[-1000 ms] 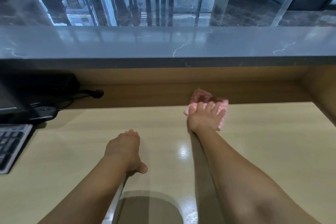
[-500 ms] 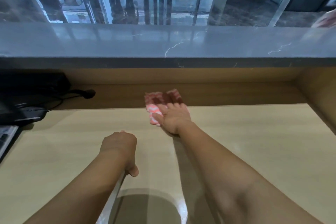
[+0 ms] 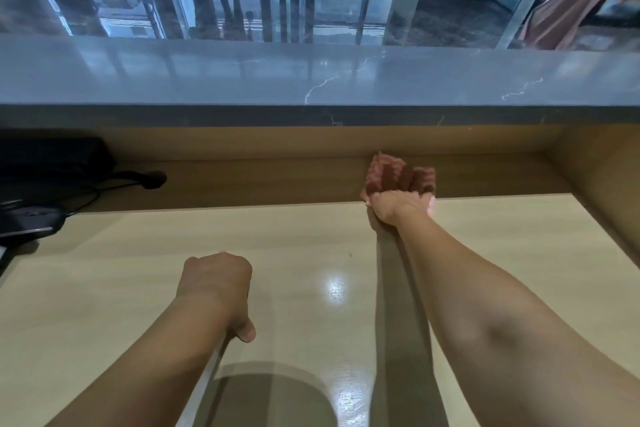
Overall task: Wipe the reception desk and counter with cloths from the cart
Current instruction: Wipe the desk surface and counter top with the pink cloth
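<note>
A pink-and-red striped cloth [image 3: 380, 168] lies at the back of the pale wooden reception desk [image 3: 138, 253], up against the brown back panel [image 3: 277, 180] under the grey marble counter [image 3: 242, 80]. My right hand [image 3: 398, 204] presses on the cloth with its fingers spread over it, in the shadow of the counter. My left hand [image 3: 216, 284] rests on the desk nearer to me, its fingers curled into a fist, thumb down on the surface, holding nothing.
Black devices and cables [image 3: 34, 215] sit at the desk's left end, with a black plug [image 3: 152, 179] by the back panel. A wooden side wall [image 3: 606, 184] closes the right end. Beyond the counter, a person in a pink skirt [image 3: 568, 0] crosses the glossy lobby floor.
My right hand swept the cloth left along the back edge, then back to the right and deeper under the counter. The left hand stayed put.
</note>
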`<state>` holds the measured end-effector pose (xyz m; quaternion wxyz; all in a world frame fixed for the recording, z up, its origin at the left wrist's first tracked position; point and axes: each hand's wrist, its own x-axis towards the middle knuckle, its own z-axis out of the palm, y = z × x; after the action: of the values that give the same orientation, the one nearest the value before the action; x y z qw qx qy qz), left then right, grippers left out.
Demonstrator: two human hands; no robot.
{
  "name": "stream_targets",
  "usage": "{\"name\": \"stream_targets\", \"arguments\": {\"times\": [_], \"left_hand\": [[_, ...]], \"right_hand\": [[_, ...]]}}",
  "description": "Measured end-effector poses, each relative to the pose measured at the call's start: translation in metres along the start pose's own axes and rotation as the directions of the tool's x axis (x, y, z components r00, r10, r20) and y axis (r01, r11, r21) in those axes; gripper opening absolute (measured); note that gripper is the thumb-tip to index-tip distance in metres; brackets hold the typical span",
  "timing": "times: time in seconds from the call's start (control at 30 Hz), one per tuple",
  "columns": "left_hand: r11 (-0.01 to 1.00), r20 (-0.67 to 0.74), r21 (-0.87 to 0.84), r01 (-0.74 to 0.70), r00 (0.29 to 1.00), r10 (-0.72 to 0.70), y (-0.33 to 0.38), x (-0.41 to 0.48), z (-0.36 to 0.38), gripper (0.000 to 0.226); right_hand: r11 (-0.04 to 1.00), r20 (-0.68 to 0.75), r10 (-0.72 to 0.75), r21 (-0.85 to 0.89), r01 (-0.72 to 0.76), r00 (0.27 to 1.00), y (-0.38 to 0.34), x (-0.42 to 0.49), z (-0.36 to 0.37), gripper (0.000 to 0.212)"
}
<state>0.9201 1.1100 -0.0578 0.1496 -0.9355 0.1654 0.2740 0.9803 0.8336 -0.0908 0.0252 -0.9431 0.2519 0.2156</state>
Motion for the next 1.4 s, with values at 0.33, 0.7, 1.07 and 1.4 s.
{"name": "stream_targets", "arguments": {"times": [0.33,0.7,1.07,1.4], "left_hand": [[0.999,0.021,0.049,-0.011,1.0,0.01,0.003,0.008,-0.003,0.036],[0.996,0.066,0.092,-0.01,0.998,0.004,0.008,0.012,-0.007,0.034],[0.995,-0.019,0.104,0.003,1.0,-0.001,0.0,0.012,0.001,0.043],[0.883,-0.387,-0.424,-0.2,0.922,0.023,-0.068,-0.024,0.061,0.105]], "right_hand": [[0.862,-0.026,-0.43,0.286,0.419,0.903,-0.155,-0.054,0.017,0.059],[0.808,-0.318,-0.58,-0.107,0.579,0.75,-0.064,-0.04,-0.021,0.057],[0.998,0.092,-0.014,0.065,0.008,0.996,0.006,-0.003,-0.006,0.067],[0.965,0.032,-0.239,0.114,0.234,0.97,-0.121,-0.066,0.008,0.062]]}}
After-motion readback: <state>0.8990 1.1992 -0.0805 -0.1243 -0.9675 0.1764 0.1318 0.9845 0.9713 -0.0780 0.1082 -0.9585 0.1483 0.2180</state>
